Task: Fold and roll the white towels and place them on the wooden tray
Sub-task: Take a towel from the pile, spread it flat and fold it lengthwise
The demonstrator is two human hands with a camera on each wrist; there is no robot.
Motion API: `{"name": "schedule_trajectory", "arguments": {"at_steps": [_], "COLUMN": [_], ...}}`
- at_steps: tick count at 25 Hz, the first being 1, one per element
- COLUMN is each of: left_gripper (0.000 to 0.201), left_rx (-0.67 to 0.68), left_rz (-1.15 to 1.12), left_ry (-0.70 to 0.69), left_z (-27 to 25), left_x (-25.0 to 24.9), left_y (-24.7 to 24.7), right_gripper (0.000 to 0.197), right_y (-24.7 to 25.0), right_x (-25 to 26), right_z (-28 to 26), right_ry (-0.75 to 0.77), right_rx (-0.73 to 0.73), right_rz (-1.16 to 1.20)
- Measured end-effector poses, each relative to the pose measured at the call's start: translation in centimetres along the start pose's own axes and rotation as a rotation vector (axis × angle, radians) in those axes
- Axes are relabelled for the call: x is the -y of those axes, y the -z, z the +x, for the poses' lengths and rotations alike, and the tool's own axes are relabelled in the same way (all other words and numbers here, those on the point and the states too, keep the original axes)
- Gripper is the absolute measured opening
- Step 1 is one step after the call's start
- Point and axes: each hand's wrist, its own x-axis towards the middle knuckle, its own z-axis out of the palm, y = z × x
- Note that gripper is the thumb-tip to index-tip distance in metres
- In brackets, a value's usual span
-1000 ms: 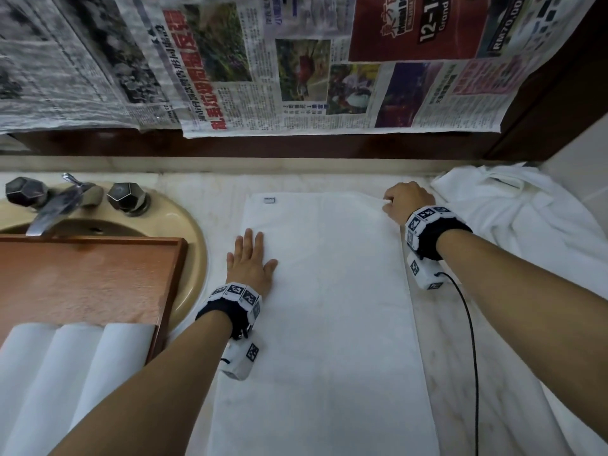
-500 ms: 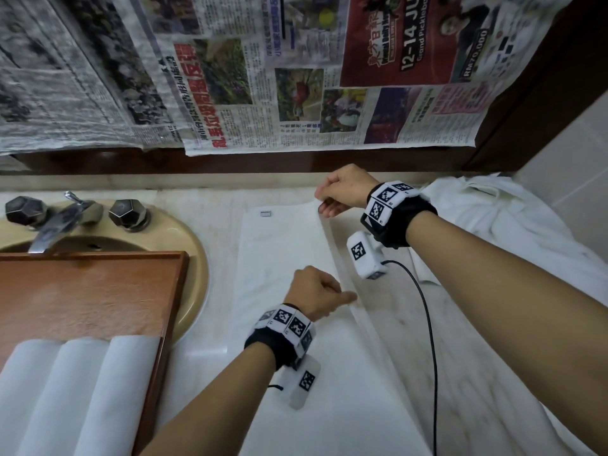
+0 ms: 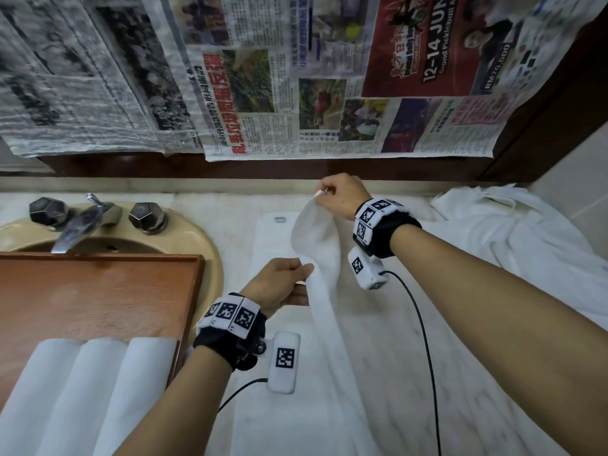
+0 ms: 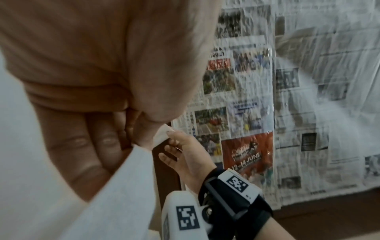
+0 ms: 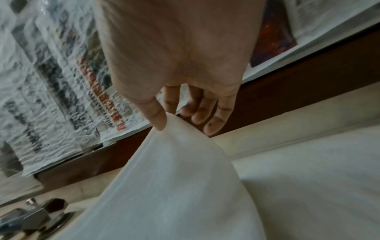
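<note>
A white towel (image 3: 289, 383) lies lengthwise on the marble counter, its right long edge lifted and carried leftward over itself. My right hand (image 3: 335, 195) pinches the far corner of that edge between thumb and forefinger, raised above the counter; the same pinch on the towel (image 5: 185, 178) shows in the right wrist view. My left hand (image 3: 283, 284) grips the lifted edge nearer to me, with the towel (image 4: 115, 194) running under its curled fingers in the left wrist view. The wooden tray (image 3: 98, 291) sits over the sink at the left, holding three rolled white towels (image 3: 82, 396) at its near end.
A beige sink (image 3: 197, 245) with a metal faucet (image 3: 82, 222) lies under the tray. A heap of loose white towels (image 3: 526, 245) sits at the back right. Newspaper (image 3: 296, 77) covers the wall behind. Cables run from both wrist cameras across the counter.
The towel lay flat with my left palm pressing it and my right hand at its far right corner. Both hands now hold the right edge, raised and carried left over the towel.
</note>
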Motion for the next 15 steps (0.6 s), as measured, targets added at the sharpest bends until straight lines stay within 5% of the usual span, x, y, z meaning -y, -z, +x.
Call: {"name": "schedule_trajectory", "arguments": {"at_steps": [9,15], "left_gripper": [0.033,0.025], "left_rx": [-0.574,-0.691], "left_rz": [0.153,0.282], "left_ry": [0.147,0.035], "left_z": [2.2,3.5], "left_x": [6.6,6.3], "left_y": [6.2,6.7], "right_gripper": [0.019,0.034], "right_y": [-9.4,-12.6], "right_x": [1.9,-1.5], "right_z": [2.8,4.3], "right_ry": [0.122,0.122], "right_rx": [0.062,0.107], "right_rz": [-0.159,-0.375]}}
